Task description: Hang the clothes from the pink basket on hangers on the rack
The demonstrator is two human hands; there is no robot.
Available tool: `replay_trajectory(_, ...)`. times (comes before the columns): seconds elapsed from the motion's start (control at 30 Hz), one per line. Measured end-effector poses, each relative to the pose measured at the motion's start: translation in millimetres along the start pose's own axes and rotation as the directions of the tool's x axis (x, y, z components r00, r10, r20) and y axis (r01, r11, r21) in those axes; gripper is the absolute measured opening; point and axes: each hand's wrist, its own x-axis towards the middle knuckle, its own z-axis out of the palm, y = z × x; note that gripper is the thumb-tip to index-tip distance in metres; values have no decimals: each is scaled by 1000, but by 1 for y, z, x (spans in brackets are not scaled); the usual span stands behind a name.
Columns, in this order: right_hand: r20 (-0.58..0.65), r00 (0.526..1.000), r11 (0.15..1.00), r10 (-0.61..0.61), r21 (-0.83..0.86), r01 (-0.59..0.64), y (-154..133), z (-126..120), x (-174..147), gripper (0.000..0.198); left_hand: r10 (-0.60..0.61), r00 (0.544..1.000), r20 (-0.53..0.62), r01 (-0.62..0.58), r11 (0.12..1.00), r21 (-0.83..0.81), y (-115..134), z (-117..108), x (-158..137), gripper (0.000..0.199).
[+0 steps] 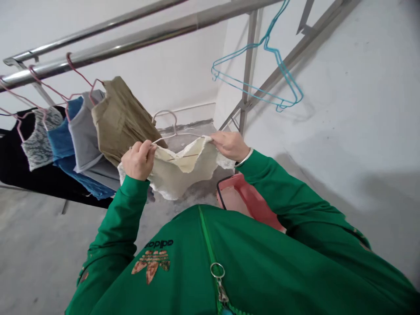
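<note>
A cream lace-edged top (183, 179) hangs on a pale wire hanger (176, 127) in front of my body. My left hand (138, 160) is closed around the top's left shoulder, where the hanger's end runs in. At the other shoulder, my right hand (231, 145) pinches the fabric between thumb and fingers. The hanger's hook points up and away from me, off the rail. Both fingertips partly hide the shoulder edges and the hanger's ends.
A metal rail (131, 43) crosses the upper left, carrying an olive garment (123, 118), a grey one (87, 127), a blue one (62, 138) and others on pink hangers. Blue hangers (262, 74) hang at the right. A pink basket (249, 197) stands below my right arm.
</note>
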Motion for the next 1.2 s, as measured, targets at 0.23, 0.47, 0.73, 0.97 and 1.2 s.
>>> replay_trajectory(0.23, -128, 990, 998, 61, -26, -65, 22, -44, -5, 36, 319, 938, 138, -296, 942, -160, -59, 1, 3, 53)
replay_trajectory(0.47, -99, 990, 994, 99, -38, -103, 18, -57, -1, 38, 372, 911, 179, -285, 881, -377, -25, 6, 22, 47)
replay_trajectory(0.73, -127, 980, 988, 153, 58, -146, 21, -59, -5, 37, 219, 966, -135, -236, 963, -131, -1, 20, 42, 67)
replay_trajectory(0.97, -137, 963, 973, 230, 66, -223, 14, -49, -12, 38, 175, 975, -139, -193, 973, -130, 15, 31, 64, 68)
replay_trajectory(1.2, 11, 967, 966, 255, 32, -255, 10, -64, -27, 43, 187, 964, -191, -204, 976, -73, -2, 48, 63, 71)
